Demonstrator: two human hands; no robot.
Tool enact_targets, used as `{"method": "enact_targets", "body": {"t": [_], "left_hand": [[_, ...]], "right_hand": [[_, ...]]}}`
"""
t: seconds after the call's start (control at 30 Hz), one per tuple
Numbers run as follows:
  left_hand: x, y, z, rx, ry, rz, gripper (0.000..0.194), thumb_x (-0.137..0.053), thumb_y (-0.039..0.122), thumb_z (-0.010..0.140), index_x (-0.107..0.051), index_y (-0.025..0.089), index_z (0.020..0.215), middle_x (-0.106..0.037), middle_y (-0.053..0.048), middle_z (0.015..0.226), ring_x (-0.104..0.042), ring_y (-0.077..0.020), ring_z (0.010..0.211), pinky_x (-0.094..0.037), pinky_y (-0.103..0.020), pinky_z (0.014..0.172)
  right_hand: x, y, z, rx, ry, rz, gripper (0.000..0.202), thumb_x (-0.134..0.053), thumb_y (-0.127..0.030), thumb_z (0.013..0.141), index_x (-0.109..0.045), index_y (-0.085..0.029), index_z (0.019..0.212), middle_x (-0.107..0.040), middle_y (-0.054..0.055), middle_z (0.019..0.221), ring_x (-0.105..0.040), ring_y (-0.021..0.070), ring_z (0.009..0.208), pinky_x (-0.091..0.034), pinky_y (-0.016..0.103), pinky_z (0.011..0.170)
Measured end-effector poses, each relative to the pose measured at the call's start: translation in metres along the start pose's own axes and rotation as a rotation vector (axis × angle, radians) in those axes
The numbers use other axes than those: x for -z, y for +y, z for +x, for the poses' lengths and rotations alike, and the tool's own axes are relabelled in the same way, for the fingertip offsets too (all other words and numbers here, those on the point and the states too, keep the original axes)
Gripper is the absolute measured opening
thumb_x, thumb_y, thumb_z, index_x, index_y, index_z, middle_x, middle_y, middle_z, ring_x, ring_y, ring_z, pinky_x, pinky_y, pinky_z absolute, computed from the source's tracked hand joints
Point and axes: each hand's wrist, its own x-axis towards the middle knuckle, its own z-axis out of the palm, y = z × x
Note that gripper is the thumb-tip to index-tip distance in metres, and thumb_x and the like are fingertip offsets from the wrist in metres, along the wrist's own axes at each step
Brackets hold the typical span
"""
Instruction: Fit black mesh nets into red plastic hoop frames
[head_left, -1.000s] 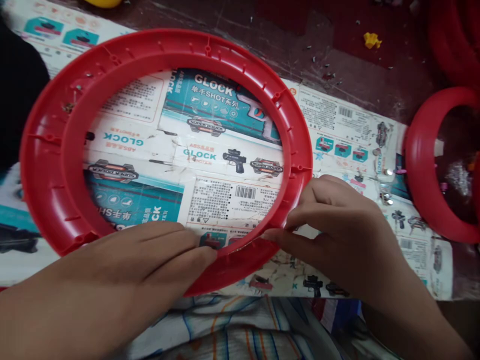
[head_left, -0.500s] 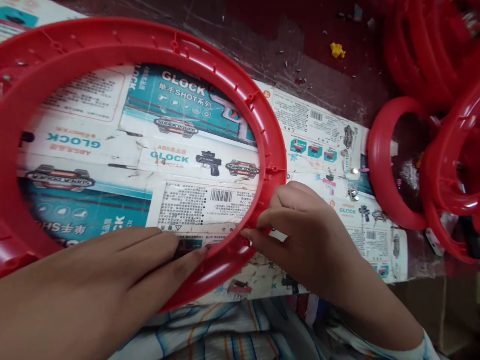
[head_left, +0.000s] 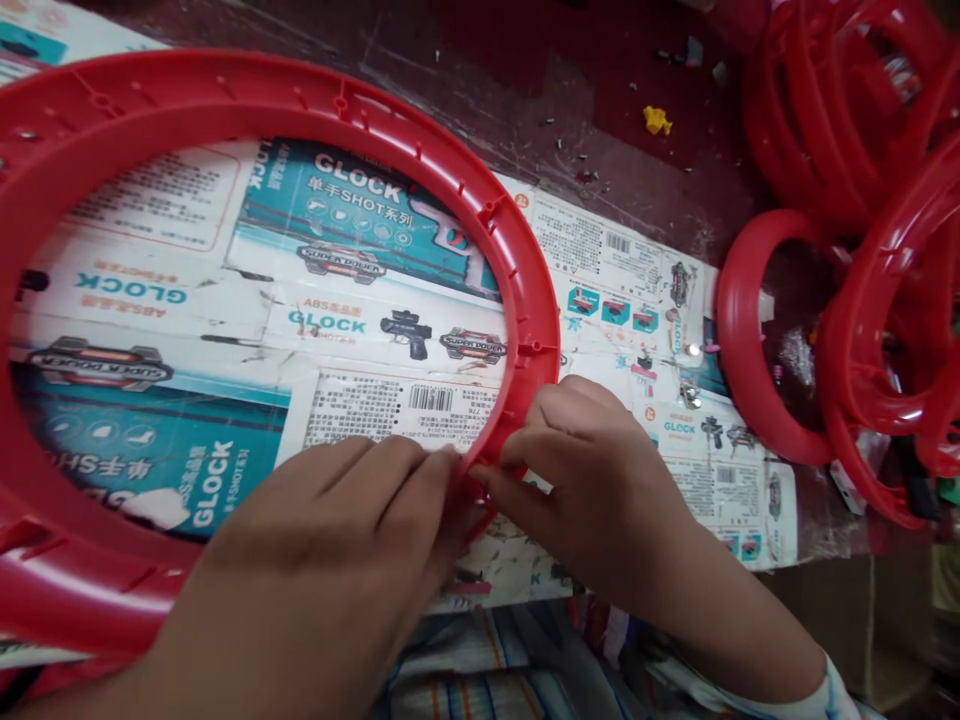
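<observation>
A large red plastic ring (head_left: 531, 300) lies with its ribbed, hollow channel facing up. My left hand (head_left: 337, 540) is over its near right part, fingers bent over the inner wall and the thumb down by the channel. Close beside it, my right hand (head_left: 600, 470) is closed in a pinch at the same stretch of rim, thumb and bent fingers over the channel. Anything small between those fingertips is hidden. The two hands' fingertips are nearly together.
Flattened printed cardboard (head_left: 405, 400) covers the worktop under the ring. At the right stand a smaller red ring (head_left: 739, 330) and a pile of red rings (head_left: 810, 110). Shiny small metal pieces (head_left: 690, 395) lie on the cardboard; a yellow piece (head_left: 657, 120) sits farther back.
My left hand has moved right along the rim, up beside my right hand, its fingers now bent over the inner wall. The view has shifted slightly; my right hand keeps its pinch.
</observation>
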Motion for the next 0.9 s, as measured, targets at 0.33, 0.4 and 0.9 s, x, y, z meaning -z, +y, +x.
{"method": "enact_targets", "body": {"t": [0.33,0.4,0.9], "left_hand": [[-0.004,0.009,0.004,0.004,0.191,0.077,0.02,-0.048,0.006,0.079,-0.054,0.021,0.068,-0.053,-0.002,0.063,-0.055,-0.0229,0.057,-0.036,-0.035,0.053],[-0.006,0.006,0.004,-0.007,0.217,0.08,0.019,-0.048,0.006,0.079,-0.054,0.021,0.069,-0.053,-0.001,0.062,-0.054,-0.0221,0.056,-0.035,-0.035,0.052],[-0.009,-0.001,0.003,0.029,0.27,0.038,0.029,-0.047,0.02,0.091,-0.052,0.022,0.062,-0.048,0.0,0.055,-0.049,-0.0206,0.049,-0.027,-0.033,0.049]], "right_hand": [[0.004,-0.004,-0.009,0.044,-0.005,0.106,0.02,-0.053,-0.009,0.088,-0.068,-0.014,0.075,-0.057,0.002,0.07,-0.047,0.0146,0.069,-0.035,0.03,0.067],[0.005,-0.006,-0.01,0.065,0.023,0.128,0.021,-0.052,-0.008,0.088,-0.069,-0.014,0.077,-0.058,0.003,0.072,-0.048,0.0148,0.071,-0.037,0.03,0.069],[0.001,-0.003,0.0,0.003,0.029,0.08,0.019,-0.062,-0.01,0.084,-0.073,-0.016,0.069,-0.051,0.0,0.058,-0.044,0.013,0.059,-0.029,0.029,0.059]]}}
